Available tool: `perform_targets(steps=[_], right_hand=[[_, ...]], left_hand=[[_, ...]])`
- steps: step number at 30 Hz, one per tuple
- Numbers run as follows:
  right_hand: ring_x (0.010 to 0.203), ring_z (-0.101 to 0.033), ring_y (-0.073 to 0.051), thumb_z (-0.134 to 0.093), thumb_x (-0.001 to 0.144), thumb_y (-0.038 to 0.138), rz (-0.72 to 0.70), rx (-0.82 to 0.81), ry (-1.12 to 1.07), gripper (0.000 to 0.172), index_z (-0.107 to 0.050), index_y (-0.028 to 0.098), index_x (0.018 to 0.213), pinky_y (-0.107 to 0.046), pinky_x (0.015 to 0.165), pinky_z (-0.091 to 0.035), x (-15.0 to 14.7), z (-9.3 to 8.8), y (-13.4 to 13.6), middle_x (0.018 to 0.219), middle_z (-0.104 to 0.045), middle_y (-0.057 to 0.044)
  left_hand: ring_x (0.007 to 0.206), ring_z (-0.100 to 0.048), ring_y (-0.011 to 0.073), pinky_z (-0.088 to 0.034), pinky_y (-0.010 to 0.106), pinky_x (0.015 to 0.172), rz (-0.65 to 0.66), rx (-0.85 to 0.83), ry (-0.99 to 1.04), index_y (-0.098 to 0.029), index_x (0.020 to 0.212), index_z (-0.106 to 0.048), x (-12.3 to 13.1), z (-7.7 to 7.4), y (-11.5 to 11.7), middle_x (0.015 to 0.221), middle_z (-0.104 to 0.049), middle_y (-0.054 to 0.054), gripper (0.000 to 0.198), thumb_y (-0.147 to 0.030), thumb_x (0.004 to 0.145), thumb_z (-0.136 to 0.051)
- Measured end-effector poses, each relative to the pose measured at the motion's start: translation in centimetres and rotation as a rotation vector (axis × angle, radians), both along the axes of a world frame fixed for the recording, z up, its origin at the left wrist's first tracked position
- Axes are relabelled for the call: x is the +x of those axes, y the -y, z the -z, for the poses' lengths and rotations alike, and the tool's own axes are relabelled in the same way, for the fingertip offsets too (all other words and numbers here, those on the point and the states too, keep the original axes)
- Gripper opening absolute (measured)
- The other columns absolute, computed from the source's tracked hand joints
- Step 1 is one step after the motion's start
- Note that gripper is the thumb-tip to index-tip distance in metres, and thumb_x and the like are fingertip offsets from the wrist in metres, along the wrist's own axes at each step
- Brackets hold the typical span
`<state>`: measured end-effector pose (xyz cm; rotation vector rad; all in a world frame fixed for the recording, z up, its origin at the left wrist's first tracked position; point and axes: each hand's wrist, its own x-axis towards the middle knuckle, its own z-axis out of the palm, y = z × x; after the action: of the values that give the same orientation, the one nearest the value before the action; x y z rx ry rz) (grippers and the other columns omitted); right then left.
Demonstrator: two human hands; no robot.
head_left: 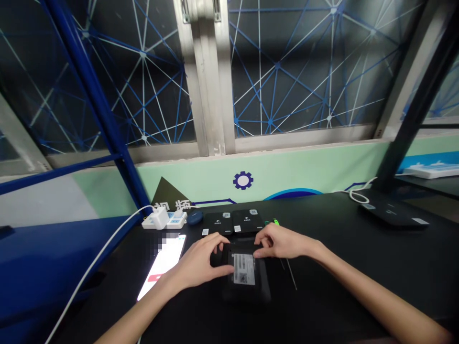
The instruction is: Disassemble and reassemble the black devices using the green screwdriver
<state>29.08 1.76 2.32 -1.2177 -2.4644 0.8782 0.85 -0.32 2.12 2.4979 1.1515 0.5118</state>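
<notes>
Casing [247, 275], black and flat, lies on the near part of a black table [333, 282], its white label [244, 268] turned up, perhaps so the underside is exposed. The left hand [202, 258] is clamped on its left side, fingers at the far corner and thumb beside the label; the right hand [281, 240] appears to pinch the far right corner. Holding both sides probably keeps the casing steady and square to the body.

To the left lies a phone [163, 265], screen lit and upward, likely for easy viewing. Just right of the casing, a thin metal shaft [292, 275] and a green handle [276, 222] suggest screwdrivers kept within reach.

Beyond, two black boxes [247, 221] sit side by side, presumably parked clear of the hands. Left of them come a round blue case [195, 218] and a power strip [178, 220] with a white charger [160, 218], likely set back to save room. Another black box [394, 215] rests far right, near a looped white cable [359, 197]. Behind stands a pale green wall [201, 181] below patterned windows [308, 71].
</notes>
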Motion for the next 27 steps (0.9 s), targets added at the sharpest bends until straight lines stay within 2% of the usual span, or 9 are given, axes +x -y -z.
perform_targets(steps=[6,9,12,15,21,27], right_hand=[[0.051,-0.051,-0.011,-0.067,0.083,0.046,0.031,0.083,0.030,0.030,-0.074,0.017,0.083,-0.023,0.050,-0.034,-0.1,-0.5,0.3,0.058,-0.062,0.001],[0.053,-0.053,-0.012,-0.060,0.088,0.040,0.198,0.232,0.014,0.025,-0.070,0.019,0.081,-0.024,0.053,-0.033,0.6,-1.1,-0.1,0.060,-0.064,0.001],[0.057,-0.055,-0.014,-0.060,0.085,0.035,0.411,0.429,0.139,0.015,-0.062,0.021,0.079,-0.026,0.053,-0.029,1.4,-1.1,-0.7,0.062,-0.063,0.001],[0.060,-0.055,-0.016,-0.065,0.078,0.033,0.479,0.548,0.320,0.016,-0.055,0.021,0.075,-0.026,0.052,-0.024,1.6,-0.6,-1.0,0.063,-0.061,0.000],[0.062,-0.058,-0.019,-0.070,0.072,0.038,0.445,0.521,0.463,0.022,-0.054,0.022,0.073,-0.027,0.051,-0.022,0.7,0.3,-0.7,0.066,-0.061,-0.002],[0.066,-0.061,-0.021,-0.067,0.073,0.033,0.525,0.477,0.486,0.017,-0.056,0.021,0.071,-0.027,0.053,-0.023,0.1,0.6,-0.8,0.071,-0.063,-0.005]], left_hand=[[0.082,-0.058,0.0197,-0.043,0.029,0.069,-0.028,-0.085,-0.082,-0.026,0.103,-0.062,0.0,0.2,-0.1,0.093,-0.060,-0.001,0.048,-0.062,0.074,-0.072],[0.081,-0.058,0.0197,-0.041,0.028,0.068,-0.033,-0.084,-0.091,-0.026,0.103,-0.062,0.0,0.2,0.0,0.092,-0.060,-0.002,0.049,-0.064,0.073,-0.071],[0.080,-0.058,0.0193,-0.040,0.028,0.067,-0.036,-0.088,-0.100,-0.026,0.103,-0.062,0.0,0.0,0.1,0.090,-0.061,-0.002,0.050,-0.066,0.074,-0.070],[0.079,-0.059,0.0196,-0.039,0.028,0.066,-0.046,-0.114,-0.116,-0.026,0.105,-0.063,0.0,-0.2,0.2,0.087,-0.061,-0.002,0.052,-0.069,0.075,-0.067],[0.078,-0.059,0.0195,-0.038,0.027,0.065,-0.064,-0.120,-0.137,-0.027,0.106,-0.063,0.1,-0.5,0.3,0.082,-0.062,-0.003,0.052,-0.069,0.075,-0.066],[0.078,-0.059,0.0199,-0.038,0.028,0.066,-0.051,-0.109,-0.139,-0.027,0.109,-0.062,0.2,-0.3,0.2,0.083,-0.061,-0.002,0.053,-0.070,0.077,-0.063]])
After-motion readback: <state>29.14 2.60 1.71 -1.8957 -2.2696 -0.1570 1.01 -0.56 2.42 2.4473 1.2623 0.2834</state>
